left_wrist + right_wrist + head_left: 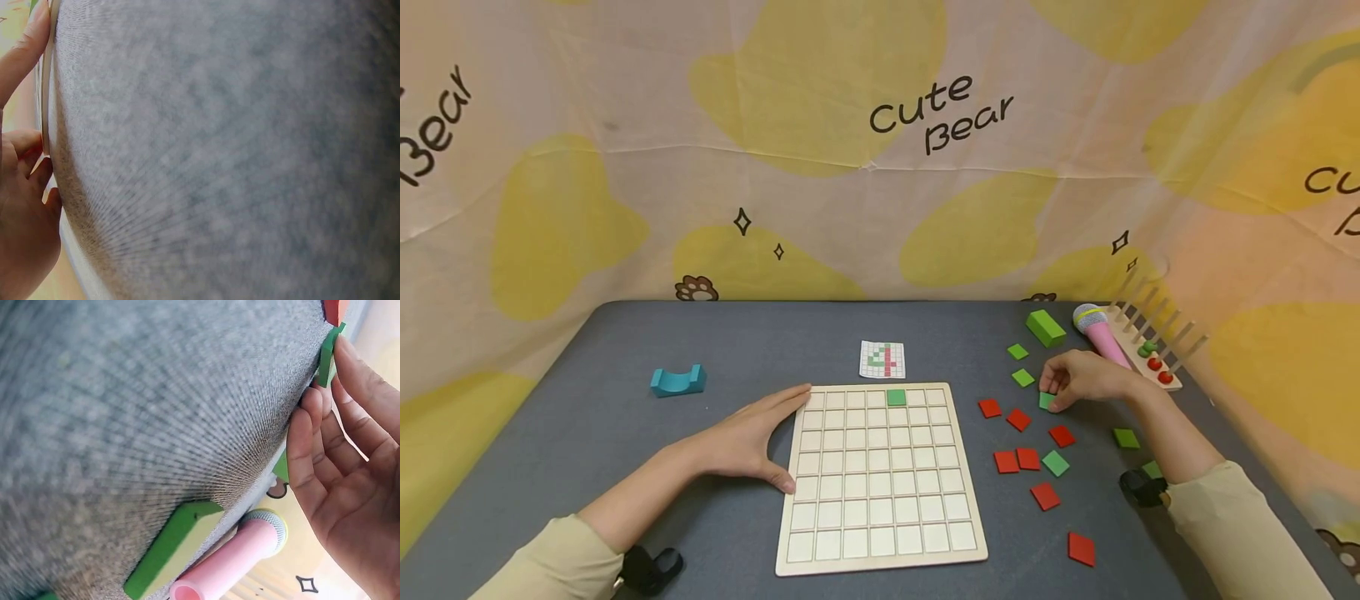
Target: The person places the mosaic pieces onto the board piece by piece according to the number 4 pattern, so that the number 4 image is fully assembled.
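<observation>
Head view: green tile [1047, 401], one, at the fingertips of the right hand [1084, 375], right of the board [878, 461] and about level with its far rows. Right hand nearer to it; left hand [741, 442] well apart, across the board. From the right hand's fingers, the board lies leftward, with loose pieces between.

Axis: outline square, so no long axis to record; no end that points. One face shows upward in head view, partly covered by the thumb. Whether it rests on the bench [587, 450] or is slightly raised: cannot tell.

Right fingers: curled, narrow, seemingly pinching the tile against the thumb.

Left fingers: wide, thumb spread from the rest, touching the board's left edge; fingertips at its far left corner.

Board: pale, gridded, flat, roughly square to the bench's near side. Placed tile [897, 397], green, one, top row, fifth cell from left.

Red tiles [1045, 497], seven, right of the board. Loose greens [1056, 463], five, scattered about the right hand and forearm.

Card [882, 360], printed with green and red squares, just beyond the board.

Block [1046, 328], green, far right. Microphone [1103, 340], pink handle, beside it. Rack [1174, 384], wooden, with upright pegs. Arch [678, 382], teal, left of the board.
</observation>
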The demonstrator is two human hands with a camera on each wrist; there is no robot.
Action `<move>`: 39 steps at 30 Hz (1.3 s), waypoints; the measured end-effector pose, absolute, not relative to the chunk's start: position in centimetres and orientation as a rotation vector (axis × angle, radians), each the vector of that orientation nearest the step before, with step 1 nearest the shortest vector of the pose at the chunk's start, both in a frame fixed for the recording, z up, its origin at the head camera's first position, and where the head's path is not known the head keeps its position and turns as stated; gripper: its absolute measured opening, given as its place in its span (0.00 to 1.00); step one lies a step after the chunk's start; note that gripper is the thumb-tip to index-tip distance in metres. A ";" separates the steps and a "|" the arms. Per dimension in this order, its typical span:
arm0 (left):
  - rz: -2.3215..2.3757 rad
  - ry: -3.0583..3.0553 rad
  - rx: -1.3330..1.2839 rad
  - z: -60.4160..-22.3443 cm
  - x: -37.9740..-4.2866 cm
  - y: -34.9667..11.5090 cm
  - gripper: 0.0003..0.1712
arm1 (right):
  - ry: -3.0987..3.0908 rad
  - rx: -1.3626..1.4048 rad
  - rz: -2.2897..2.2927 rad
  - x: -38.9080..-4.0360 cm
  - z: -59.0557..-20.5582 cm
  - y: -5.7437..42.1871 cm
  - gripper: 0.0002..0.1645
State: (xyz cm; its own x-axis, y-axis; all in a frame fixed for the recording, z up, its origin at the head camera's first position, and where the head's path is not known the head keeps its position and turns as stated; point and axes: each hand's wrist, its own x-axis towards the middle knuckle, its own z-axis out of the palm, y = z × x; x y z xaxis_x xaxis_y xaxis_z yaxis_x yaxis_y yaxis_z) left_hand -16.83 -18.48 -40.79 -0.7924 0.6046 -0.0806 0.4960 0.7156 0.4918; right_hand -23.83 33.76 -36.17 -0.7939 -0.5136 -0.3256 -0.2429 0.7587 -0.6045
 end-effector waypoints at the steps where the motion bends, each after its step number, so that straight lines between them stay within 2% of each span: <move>1: 0.669 2.686 0.876 -40.8 -16.8 -18.5 0.75 | 2.474 -0.573 -0.759 -23.8 -36.2 33.7 0.16; 21: 0.657 2.687 0.874 -40.7 -16.7 -18.5 0.74 | 2.457 -0.611 -0.809 -24.0 -35.5 32.9 0.13; 39: 0.649 2.694 0.867 -40.9 -16.8 -18.5 0.74 | 2.487 -0.691 -0.854 -25.0 -34.8 27.5 0.11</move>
